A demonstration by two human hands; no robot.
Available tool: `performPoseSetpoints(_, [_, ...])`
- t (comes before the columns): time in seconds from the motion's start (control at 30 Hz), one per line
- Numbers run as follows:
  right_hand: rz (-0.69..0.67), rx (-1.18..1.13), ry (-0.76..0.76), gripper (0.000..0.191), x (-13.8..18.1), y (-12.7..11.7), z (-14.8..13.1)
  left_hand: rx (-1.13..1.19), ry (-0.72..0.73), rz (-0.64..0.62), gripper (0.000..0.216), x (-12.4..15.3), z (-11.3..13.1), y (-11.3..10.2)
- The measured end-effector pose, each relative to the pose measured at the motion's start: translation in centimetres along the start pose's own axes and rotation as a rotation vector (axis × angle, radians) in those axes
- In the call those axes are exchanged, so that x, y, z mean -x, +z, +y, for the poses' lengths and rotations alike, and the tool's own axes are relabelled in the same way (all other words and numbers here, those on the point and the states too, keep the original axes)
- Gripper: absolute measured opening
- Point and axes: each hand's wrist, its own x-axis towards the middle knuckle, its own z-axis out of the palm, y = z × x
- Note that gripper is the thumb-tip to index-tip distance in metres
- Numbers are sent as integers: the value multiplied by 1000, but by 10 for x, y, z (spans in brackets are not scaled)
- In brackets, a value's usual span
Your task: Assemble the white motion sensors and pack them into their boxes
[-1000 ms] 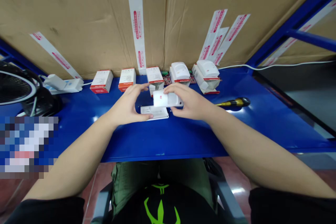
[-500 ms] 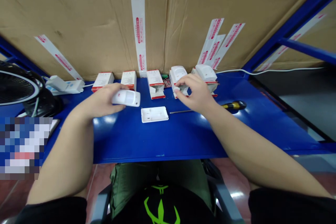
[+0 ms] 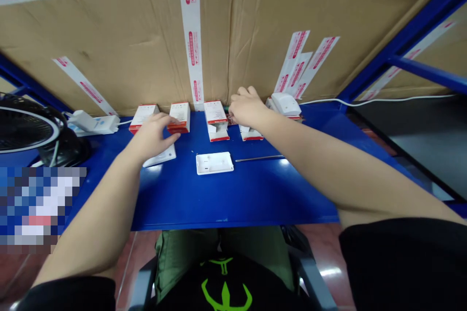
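Observation:
My left hand (image 3: 152,135) rests on a white sensor cover (image 3: 160,157) lying on the blue shelf (image 3: 237,194), fingers curled over it. My right hand (image 3: 246,107) reaches to the back of the shelf, closed over something near a small red-and-white box (image 3: 251,132); what it grips is hidden. A white back plate (image 3: 214,162) lies flat between my arms. A thin screwdriver shaft (image 3: 259,158) shows beside my right forearm.
Small red-and-white boxes (image 3: 179,116) line the shelf's back edge, one (image 3: 216,119) open. Another white sensor (image 3: 286,103) sits on a box at right. Taped cardboard cartons (image 3: 146,34) stand behind. A black fan (image 3: 32,131) and a white power strip (image 3: 91,122) are at left.
My left hand carried the white cover away to the left and set it down on the shelf. My right hand let go of it and reached to the back row.

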Motion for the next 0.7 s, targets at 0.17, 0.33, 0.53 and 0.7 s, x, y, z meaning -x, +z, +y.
performPoseSetpoints(0.17, [-146, -36, 99, 18, -23, 4, -5, 64, 218, -3, 38, -48, 40, 36])
performPoseSetpoints(0.33, [-168, -11, 99, 12, -30, 6, -14, 8, 212, -115, 32, -75, 54, 55])
performPoseSetpoints(0.53, [-191, 13, 53, 14, -30, -3, -13, 14, 177, -34, 29, -74, 41, 63])
performPoseSetpoints(0.7, [-220, -82, 87, 8, -41, -25, 14, 46, 167, -7, 28, -73, 38, 69])
